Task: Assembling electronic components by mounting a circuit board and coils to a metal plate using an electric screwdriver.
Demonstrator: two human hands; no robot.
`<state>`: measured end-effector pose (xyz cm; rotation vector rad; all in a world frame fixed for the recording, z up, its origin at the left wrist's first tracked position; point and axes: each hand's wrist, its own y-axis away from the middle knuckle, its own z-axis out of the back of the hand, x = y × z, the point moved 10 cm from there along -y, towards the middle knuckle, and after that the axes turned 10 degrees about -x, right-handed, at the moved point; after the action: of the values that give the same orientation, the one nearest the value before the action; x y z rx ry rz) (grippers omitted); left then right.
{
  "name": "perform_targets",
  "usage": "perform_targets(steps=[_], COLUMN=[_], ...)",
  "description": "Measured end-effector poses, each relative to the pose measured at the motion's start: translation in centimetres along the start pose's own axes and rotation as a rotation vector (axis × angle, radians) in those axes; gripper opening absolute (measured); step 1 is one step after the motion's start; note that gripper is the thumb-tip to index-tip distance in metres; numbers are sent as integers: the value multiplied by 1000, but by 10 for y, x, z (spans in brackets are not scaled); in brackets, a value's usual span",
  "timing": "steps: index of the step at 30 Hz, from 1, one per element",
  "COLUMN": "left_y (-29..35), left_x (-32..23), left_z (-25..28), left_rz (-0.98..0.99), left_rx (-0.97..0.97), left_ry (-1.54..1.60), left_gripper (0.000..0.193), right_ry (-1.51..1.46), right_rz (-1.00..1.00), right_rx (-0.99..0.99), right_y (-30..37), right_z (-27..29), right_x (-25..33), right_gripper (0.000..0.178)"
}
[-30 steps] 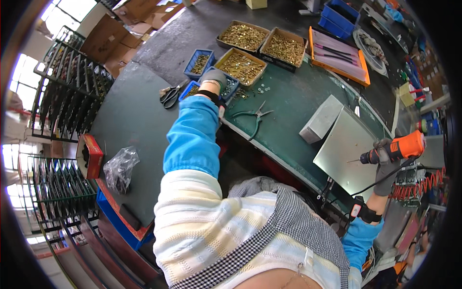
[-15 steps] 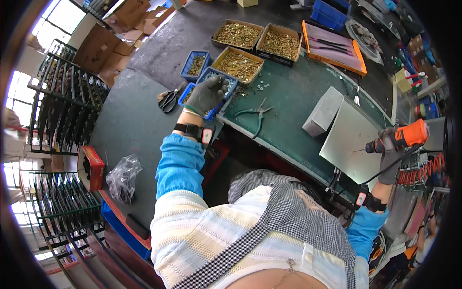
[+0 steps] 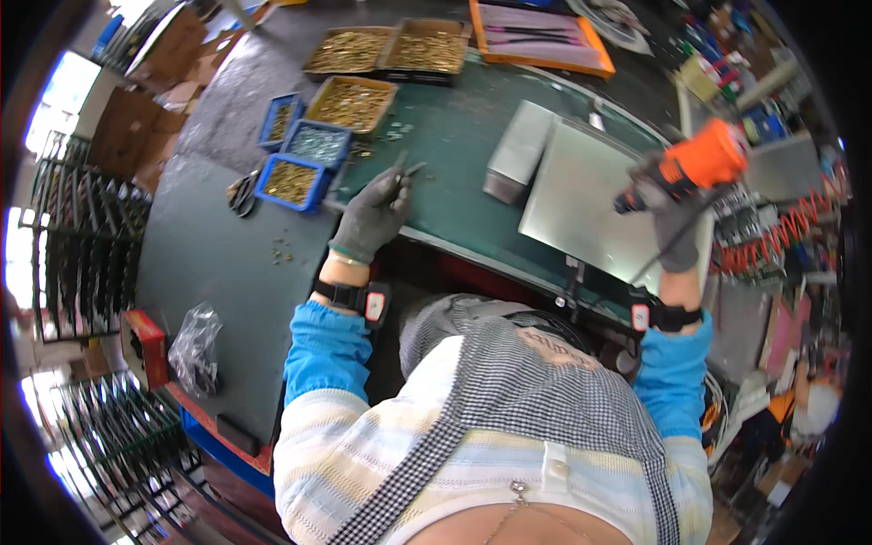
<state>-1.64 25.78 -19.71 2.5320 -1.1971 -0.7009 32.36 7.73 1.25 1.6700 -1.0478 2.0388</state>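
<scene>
My left hand point(image 3: 371, 216), in a grey glove, is over the near left part of the green work surface with its fingers curled. Whatever it may hold is hidden. Jaw tips of the pliers point(image 3: 414, 169) show just past the fingers; their handles are covered, so I cannot tell whether the hand touches them. On the right, my gloved right hand point(image 3: 668, 204) grips an orange and black power drill point(image 3: 699, 159) above a flat, shiny metal panel point(image 3: 586, 195). Beside the panel stands a grey metal box point(image 3: 522, 150).
Blue bins point(image 3: 292, 183) of small brass-coloured and silvery parts stand behind my left hand. Trays of brass-coloured parts point(image 3: 352, 104) lie farther back, near an orange-rimmed tray point(image 3: 543, 38). Scissors point(image 3: 242, 193) and a clear plastic bag point(image 3: 195, 348) lie at left.
My left hand has left the blue bins and come over the pliers. The drill has shifted over the panel in my right hand. The whole view has turned to the right.
</scene>
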Motion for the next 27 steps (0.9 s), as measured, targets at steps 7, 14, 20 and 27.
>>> perform_targets(steps=[7,14,20,27], left_y=[6,-87,-93,-126], left_x=[181,251,280,306], left_z=[2,-24,-39,-10], left_rz=[222,-286,-987,-669], left_rx=[-55,35,52,-91], left_ry=[-395,-634,-1213,-762], left_gripper=[33,32,28,40], right_ry=[-95,-53,-83,-200], right_rz=[-133,-99,-123,-98], right_rx=[253,277,239,148], right_y=[-9,-19,-20,-19], right_z=[-20,-25,-16,-11], right_x=[-7,-7,-13,-16], right_gripper=[72,39,71,61])
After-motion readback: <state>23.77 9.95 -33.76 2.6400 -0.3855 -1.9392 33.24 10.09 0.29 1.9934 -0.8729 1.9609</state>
